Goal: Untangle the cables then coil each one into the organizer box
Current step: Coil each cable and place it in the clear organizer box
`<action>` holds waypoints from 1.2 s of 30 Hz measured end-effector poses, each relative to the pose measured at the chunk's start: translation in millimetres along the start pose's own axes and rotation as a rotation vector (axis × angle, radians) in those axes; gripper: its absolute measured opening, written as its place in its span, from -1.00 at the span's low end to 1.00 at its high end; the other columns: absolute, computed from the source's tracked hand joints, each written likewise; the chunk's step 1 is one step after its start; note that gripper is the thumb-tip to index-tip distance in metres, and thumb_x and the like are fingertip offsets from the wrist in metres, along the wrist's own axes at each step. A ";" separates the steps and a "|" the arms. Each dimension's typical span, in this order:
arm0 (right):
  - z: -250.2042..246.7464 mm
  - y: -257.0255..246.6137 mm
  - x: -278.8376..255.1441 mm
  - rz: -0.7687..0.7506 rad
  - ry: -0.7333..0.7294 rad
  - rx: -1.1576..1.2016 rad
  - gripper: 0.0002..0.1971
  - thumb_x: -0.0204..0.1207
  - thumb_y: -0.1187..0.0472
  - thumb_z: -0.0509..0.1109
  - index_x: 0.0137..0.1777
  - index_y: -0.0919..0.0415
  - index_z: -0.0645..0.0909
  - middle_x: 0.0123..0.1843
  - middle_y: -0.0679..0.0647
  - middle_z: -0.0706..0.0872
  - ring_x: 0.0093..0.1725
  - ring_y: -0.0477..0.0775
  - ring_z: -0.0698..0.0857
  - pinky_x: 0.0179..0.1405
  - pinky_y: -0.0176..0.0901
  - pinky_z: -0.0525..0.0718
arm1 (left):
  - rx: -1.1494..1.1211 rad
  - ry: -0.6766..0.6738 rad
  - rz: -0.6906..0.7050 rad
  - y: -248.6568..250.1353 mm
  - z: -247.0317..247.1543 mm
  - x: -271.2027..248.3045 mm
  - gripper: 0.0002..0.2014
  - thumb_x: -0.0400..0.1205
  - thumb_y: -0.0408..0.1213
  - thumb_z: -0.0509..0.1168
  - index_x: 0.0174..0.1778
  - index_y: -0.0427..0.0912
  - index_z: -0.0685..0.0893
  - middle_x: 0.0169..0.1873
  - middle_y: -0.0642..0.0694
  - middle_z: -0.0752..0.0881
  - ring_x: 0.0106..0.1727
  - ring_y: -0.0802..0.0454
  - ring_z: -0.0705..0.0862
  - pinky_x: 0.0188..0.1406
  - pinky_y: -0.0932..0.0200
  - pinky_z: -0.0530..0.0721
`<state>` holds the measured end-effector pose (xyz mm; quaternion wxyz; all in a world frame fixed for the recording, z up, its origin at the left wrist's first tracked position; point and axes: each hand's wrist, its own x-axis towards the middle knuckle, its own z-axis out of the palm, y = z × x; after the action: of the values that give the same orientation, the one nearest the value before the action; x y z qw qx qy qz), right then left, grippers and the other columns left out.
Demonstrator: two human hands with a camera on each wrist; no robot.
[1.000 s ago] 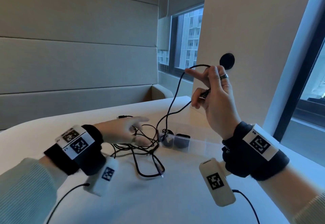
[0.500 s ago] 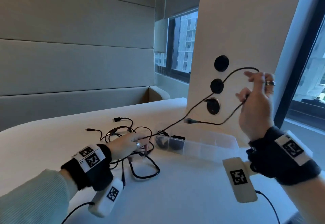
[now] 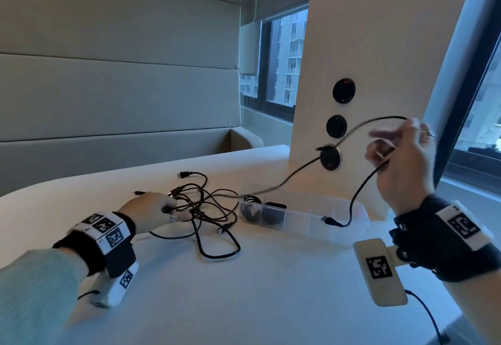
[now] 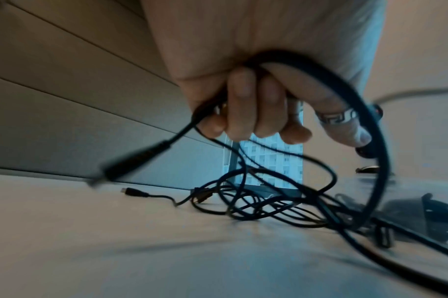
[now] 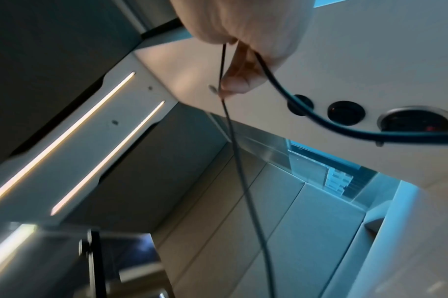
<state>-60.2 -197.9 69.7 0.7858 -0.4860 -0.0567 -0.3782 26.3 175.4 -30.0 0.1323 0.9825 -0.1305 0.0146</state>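
Observation:
A tangle of black cables [image 3: 211, 203] lies on the white table, left of the clear organizer box [image 3: 306, 225]. My left hand [image 3: 173, 210] rests on the tangle's left side; the left wrist view shows its fingers [image 4: 256, 125] curled round a thick black cable [image 4: 365, 121]. My right hand [image 3: 387, 149] is raised above the box and pinches a thin black cable [image 3: 360, 190]. One strand arcs left and down to the tangle. The other hangs with its plug [image 3: 328, 220] over the box. In the right wrist view the fingers [image 5: 233, 80] pinch that cable [image 5: 233, 141]. Two coiled cables [image 3: 260, 211] fill the box's left compartments.
A cream wall panel with three round black sockets [image 3: 343, 91] stands right behind the box. A padded bench back and a window lie beyond the table [image 3: 244, 304]. The table's right edge runs close under my right forearm.
My right hand stays raised while the cable's free plug has swung down over the box. My left hand has closed on a cable at the tangle's left side.

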 end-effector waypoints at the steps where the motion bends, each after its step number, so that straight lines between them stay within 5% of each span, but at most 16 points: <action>1: 7.2 5.7 -3.6 0.029 -0.052 -0.069 -0.77 0.70 0.23 0.03 -0.23 0.09 0.30 -0.43 0.02 0.62 -0.57 -0.07 0.46 -0.64 -0.34 0.36 | -0.011 -0.006 0.012 5.6 -1.5 -0.3 -0.48 0.42 0.33 0.27 -0.48 -0.07 0.37 -0.53 0.03 0.40 -0.44 0.04 0.37 -0.39 0.14 0.25; 4: 36.9 31.2 -25.1 0.131 -0.321 -0.380 -0.84 0.65 0.30 0.15 -0.18 0.16 0.39 -0.39 0.01 0.44 -0.57 -0.14 0.30 -0.69 -0.36 0.21 | -0.029 -0.005 0.115 28.0 -4.4 -2.0 -0.55 0.44 0.19 0.39 -0.43 -0.04 0.36 -0.50 0.04 0.46 -0.44 0.08 0.38 -0.38 0.15 0.31; 6: 59.5 50.3 -44.0 0.172 -0.552 -0.557 -0.88 0.65 0.21 0.22 -0.04 0.27 0.48 -0.32 0.02 0.48 -0.56 -0.17 0.36 -0.67 -0.40 0.30 | -0.050 0.014 0.220 44.9 -9.2 -2.1 -0.66 0.46 -0.01 0.46 -0.38 0.02 0.40 -0.45 0.10 0.51 -0.42 0.16 0.42 -0.38 0.25 0.34; 8: 75.2 71.7 -59.3 0.106 -0.824 -0.799 -0.72 0.60 0.11 0.30 0.15 0.31 0.53 -0.09 0.06 0.67 -0.29 -0.18 0.61 -0.26 -0.41 0.62 | -0.071 0.054 0.300 61.8 -14.6 -2.4 -0.69 0.46 -0.21 0.48 -0.32 0.06 0.42 -0.37 0.13 0.52 -0.36 0.18 0.44 -0.33 0.29 0.38; 10: 82.0 91.1 -72.1 0.041 -1.085 -1.118 -0.60 0.53 -0.03 0.35 0.25 0.20 0.52 0.09 0.03 0.70 0.04 -0.03 0.66 0.19 -0.09 0.61 | -0.193 0.103 0.330 73.2 -18.2 -1.6 -0.65 0.43 -0.37 0.48 -0.30 0.08 0.42 -0.30 0.10 0.54 -0.26 0.12 0.51 -0.19 0.21 0.49; 13: 84.1 106.2 -86.9 0.120 -1.246 -1.172 -0.76 0.59 0.04 0.29 0.01 0.21 0.64 -0.24 0.08 0.74 -0.26 -0.01 0.65 -0.11 -0.09 0.62 | -0.351 0.184 0.354 79.1 -23.6 -1.8 -0.62 0.41 -0.48 0.47 -0.28 0.06 0.44 -0.25 0.09 0.56 -0.21 0.09 0.56 -0.10 0.16 0.53; 15: 85.2 101.6 -85.9 0.104 -1.169 -1.074 -0.70 0.64 0.05 0.22 -0.27 0.15 0.60 -0.49 -0.02 0.55 -0.50 -0.05 0.47 -0.40 -0.20 0.46 | -0.337 0.189 0.356 73.9 -24.8 -1.9 -0.66 0.41 -0.56 0.40 -0.29 -0.03 0.45 -0.40 0.10 0.50 -0.43 0.21 0.41 -0.34 0.30 0.40; 17: 84.8 89.7 -73.2 0.094 -0.980 -0.902 -0.67 0.66 0.07 0.19 -0.33 0.16 0.48 -0.50 -0.01 0.41 -0.50 -0.02 0.37 -0.46 -0.22 0.37 | -0.264 0.110 0.337 62.6 -21.2 -2.3 -0.73 0.42 -0.60 0.33 -0.32 -0.15 0.44 -0.55 0.08 0.41 -0.52 0.18 0.33 -0.48 0.34 0.28; 20: 76.4 66.3 -45.6 0.032 -0.674 -0.738 -0.67 0.68 0.10 0.14 -0.34 0.15 0.38 -0.49 -0.04 0.33 -0.51 -0.11 0.29 -0.48 -0.31 0.28 | -0.115 -0.069 0.297 38.2 -10.2 1.8 -0.73 0.42 -0.51 0.37 -0.37 -0.04 0.49 -0.61 0.09 0.37 -0.54 0.15 0.29 -0.47 0.32 0.27; 25: 46.6 39.2 -8.1 -0.068 -0.162 -0.451 -0.63 0.69 0.02 0.10 -0.38 0.01 0.24 -0.49 -0.04 0.23 -0.56 -0.14 0.20 -0.62 -0.28 0.18 | 0.120 -0.118 0.144 4.8 -5.5 9.3 -0.76 0.45 -0.29 0.41 -0.41 0.07 0.50 -0.50 0.10 0.46 -0.43 0.21 0.42 -0.39 0.27 0.35; 31: 17.9 36.0 -0.3 -0.157 -0.086 -0.492 -0.64 0.70 0.05 0.08 -0.37 0.05 0.28 -0.50 -0.04 0.26 -0.59 -0.17 0.24 -0.65 -0.39 0.27 | 0.051 -0.080 -0.013 -26.2 -7.8 9.6 -0.74 0.50 0.11 0.37 -0.27 0.04 0.51 -0.44 0.06 0.47 -0.37 0.12 0.43 -0.36 0.18 0.34; 36: 1.3 18.1 10.8 -0.251 0.159 -0.349 -0.65 0.70 0.04 0.05 -0.36 0.00 0.32 -0.48 -0.05 0.32 -0.58 -0.15 0.28 -0.67 -0.30 0.24 | 0.002 -0.094 -0.090 -48.6 -9.2 10.3 -0.54 0.58 0.22 0.06 -0.24 -0.12 0.57 -0.28 -0.09 0.64 -0.21 -0.04 0.56 -0.20 0.16 0.44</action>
<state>-40.5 -198.3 62.2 0.6387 -0.5722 0.0118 -0.5143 49.0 220.5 -32.9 0.1258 0.9871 -0.0921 -0.0373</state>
